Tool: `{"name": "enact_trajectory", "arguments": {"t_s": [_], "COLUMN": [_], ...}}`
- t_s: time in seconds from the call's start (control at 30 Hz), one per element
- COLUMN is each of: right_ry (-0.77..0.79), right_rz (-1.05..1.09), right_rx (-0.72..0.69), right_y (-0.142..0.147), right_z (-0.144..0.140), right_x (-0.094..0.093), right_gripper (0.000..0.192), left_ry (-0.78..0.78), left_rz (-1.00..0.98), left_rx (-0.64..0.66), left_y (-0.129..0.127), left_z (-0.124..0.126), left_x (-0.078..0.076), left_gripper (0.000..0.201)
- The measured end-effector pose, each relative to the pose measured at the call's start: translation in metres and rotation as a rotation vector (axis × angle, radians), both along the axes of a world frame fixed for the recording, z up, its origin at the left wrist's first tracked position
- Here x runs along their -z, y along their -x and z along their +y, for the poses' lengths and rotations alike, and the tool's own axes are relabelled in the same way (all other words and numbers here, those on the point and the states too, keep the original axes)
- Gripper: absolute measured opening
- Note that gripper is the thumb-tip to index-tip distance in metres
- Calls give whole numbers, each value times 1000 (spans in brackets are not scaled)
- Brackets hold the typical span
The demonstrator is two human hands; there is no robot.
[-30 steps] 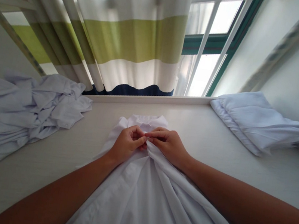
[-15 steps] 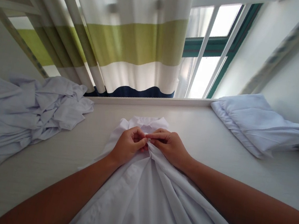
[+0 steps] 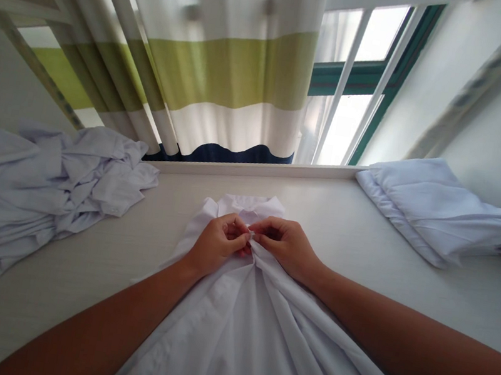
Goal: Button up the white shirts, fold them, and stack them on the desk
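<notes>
Two hands meet at one spot on the white shirt (image 3: 251,333): your left hand (image 3: 215,246) and right hand (image 3: 286,247) are both pinched shut on the front edges of the cloth just below the collar (image 3: 250,203), thumbs and forefingers touching across the opening. That grip reads as work on a small fastening there, though the fastening itself is too small to make out. The shirt lies flat on the pale desk (image 3: 137,239), so the cloth stays supported and only the pinched edges are lifted. Its long axis runs from you toward the window (image 3: 355,96); the collar points away, at the striped curtain (image 3: 222,63), and the body spreads toward you between your forearms. A crumpled heap of white garments (image 3: 36,185) lies well apart on the left, a folded stack (image 3: 437,207) well apart on the right, leaving the middle for the piece in hand.
</notes>
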State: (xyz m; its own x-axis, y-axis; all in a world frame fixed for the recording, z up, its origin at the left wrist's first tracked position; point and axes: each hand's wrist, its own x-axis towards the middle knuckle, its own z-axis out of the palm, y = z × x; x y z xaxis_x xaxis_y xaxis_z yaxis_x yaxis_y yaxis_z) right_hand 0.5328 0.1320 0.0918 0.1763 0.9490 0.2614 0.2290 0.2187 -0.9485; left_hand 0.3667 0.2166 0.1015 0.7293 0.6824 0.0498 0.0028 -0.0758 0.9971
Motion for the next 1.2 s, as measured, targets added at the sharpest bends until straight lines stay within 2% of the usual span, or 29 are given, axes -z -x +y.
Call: {"name": "enact_trajectory", "arguments": {"t_s": [0.3, 0.6, 0.87, 1.2], "right_ry": [17, 38, 1, -6], "right_rz": [39, 72, 40, 49], "right_rx": [-6, -20, -42, -43], "right_y": [2, 3, 1, 2], "right_z": [-1, -1, -1, 1], "right_x": [-4, -5, -1, 1], "right_gripper": [12, 11, 9, 7], "left_ry": [-66, -160, -180, -200], "left_rz": [23, 50, 45, 53], "left_rx": [-51, -19, 0, 70], "left_y": [-1, 1, 0, 0], "left_z": [-7, -2, -3, -4], "left_x": [-3, 5, 8, 7], "left_gripper": [30, 25, 23, 35]}}
